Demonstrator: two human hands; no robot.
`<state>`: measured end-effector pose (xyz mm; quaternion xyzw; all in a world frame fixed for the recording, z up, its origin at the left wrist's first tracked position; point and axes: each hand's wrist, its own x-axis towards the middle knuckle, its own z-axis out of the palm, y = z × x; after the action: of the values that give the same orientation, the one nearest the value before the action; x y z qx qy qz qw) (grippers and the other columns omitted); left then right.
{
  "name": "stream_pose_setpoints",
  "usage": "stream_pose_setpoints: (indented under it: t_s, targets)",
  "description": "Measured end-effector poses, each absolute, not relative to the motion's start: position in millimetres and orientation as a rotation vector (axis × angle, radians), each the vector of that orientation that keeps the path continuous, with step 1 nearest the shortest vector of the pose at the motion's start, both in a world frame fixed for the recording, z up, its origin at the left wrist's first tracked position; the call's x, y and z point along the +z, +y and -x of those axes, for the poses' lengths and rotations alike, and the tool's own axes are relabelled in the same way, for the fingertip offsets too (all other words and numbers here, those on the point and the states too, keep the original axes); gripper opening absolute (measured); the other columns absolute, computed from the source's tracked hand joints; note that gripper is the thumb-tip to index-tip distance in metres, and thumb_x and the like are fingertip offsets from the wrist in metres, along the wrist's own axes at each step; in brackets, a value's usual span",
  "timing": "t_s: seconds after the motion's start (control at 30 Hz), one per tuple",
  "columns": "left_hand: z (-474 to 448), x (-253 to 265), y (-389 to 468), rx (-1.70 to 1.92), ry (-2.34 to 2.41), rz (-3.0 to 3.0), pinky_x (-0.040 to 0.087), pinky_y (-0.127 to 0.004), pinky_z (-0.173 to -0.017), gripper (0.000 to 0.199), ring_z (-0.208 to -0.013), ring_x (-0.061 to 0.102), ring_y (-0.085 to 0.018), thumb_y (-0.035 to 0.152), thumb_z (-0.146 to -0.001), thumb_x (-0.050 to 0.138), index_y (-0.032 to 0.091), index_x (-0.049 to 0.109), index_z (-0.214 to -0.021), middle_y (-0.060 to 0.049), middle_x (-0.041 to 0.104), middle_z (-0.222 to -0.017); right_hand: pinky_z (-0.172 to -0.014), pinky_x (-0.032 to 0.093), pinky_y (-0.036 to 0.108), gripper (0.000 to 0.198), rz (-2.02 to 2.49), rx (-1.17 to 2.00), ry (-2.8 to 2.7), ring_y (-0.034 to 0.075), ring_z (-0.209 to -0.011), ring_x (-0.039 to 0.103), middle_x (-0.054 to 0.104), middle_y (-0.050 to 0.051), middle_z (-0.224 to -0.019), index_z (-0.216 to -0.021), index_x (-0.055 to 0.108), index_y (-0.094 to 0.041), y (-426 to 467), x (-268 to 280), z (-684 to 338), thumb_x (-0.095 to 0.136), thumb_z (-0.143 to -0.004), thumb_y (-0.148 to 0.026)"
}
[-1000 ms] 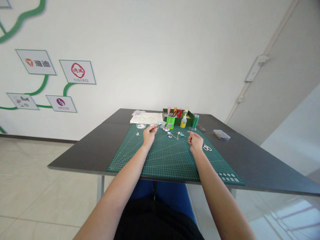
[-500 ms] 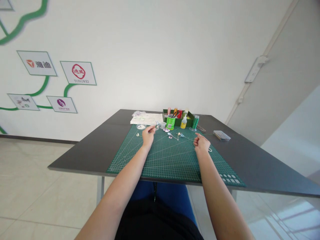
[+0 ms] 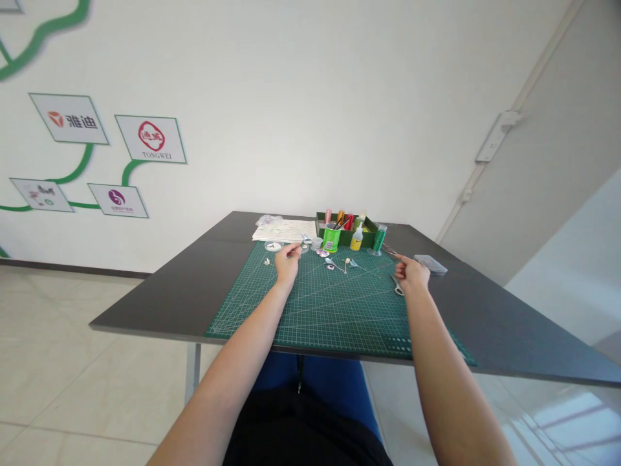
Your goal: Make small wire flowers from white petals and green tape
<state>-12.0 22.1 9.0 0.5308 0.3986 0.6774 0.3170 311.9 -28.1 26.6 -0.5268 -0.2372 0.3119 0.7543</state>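
My left hand (image 3: pixel 288 264) is pinched closed above the cutting mat (image 3: pixel 315 310), beside the small clear dishes. A pale blue petal-like piece (image 3: pixel 306 239) shows just past its fingertips; whether they hold it is unclear. At the mat's right edge my right hand (image 3: pixel 413 273) is closed, its fingertips at the near end of thin copper-coloured wires (image 3: pixel 389 249). What lies between those fingers is too small to make out. Scissors (image 3: pixel 398 287) lie partly hidden beside the right hand. Small petal pieces on wire stems (image 3: pixel 353 263) rest on the mat between my hands.
Behind the mat stand a green tin (image 3: pixel 332 238), a glue bottle (image 3: pixel 356 238), a green glitter tube (image 3: pixel 380 238) and a dark green box (image 3: pixel 370 228) of coloured tubes. White sheets (image 3: pixel 286 230) lie back left. A flat clear case (image 3: pixel 431 264) sits to the right.
My right hand has moved right and slightly away from me, to the wires, uncovering more of the scissors. My left hand has stayed almost where it was.
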Motion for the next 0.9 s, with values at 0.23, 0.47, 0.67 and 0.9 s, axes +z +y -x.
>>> stream_pose_setpoints:
  t_s: [0.23, 0.47, 0.67, 0.9]
  targets:
    - [11, 8, 23, 1.776, 1.028, -1.403, 0.052, -0.027, -0.065, 0.021, -0.066, 0.062, -0.014, 0.024, -0.076, 0.065, 0.016, 0.074, -0.093, -0.006, 0.073, -0.084, -0.036, 0.034, 0.022, 0.004, 1.518, 0.3, -0.458, 0.012, -0.04, 0.048, 0.053, 0.0, -0.047, -0.064, 0.064, -0.014, -50, 39, -356, 0.063, -0.062, -0.012]
    - [7, 7, 22, 1.771, 1.01, -1.49, 0.052, -0.028, -0.069, 0.018, -0.064, 0.06, -0.013, 0.02, -0.075, 0.065, 0.016, 0.075, -0.089, -0.005, 0.073, -0.084, -0.083, 0.048, 0.038, 0.031, 1.874, -0.153, -0.785, 0.026, -0.089, 0.065, 0.072, 0.011, -0.085, -0.092, 0.074, -0.016, -58, 55, -349, 0.056, -0.067, -0.009]
    - [4, 9, 17, 1.706, 0.965, -1.571, 0.052, -0.029, -0.071, 0.018, -0.067, 0.061, -0.013, 0.019, -0.076, 0.065, 0.016, 0.075, -0.091, -0.005, 0.072, -0.086, -0.05, 0.045, 0.023, 0.022, 1.415, 0.329, -1.199, 0.014, -0.055, 0.06, 0.072, 0.006, -0.08, -0.092, 0.072, -0.015, -32, 55, -256, 0.062, -0.072, -0.016]
    - [3, 9, 15, 1.656, 0.953, -1.625, 0.051, -0.029, -0.068, 0.017, -0.062, 0.06, -0.013, 0.014, -0.077, 0.064, 0.015, 0.074, -0.091, -0.006, 0.072, -0.088, -0.03, 0.035, 0.018, 0.046, 1.007, 1.066, -1.314, 0.013, -0.054, 0.066, 0.067, 0.013, -0.119, -0.116, 0.064, -0.019, -27, 38, -161, 0.074, -0.071, -0.024]
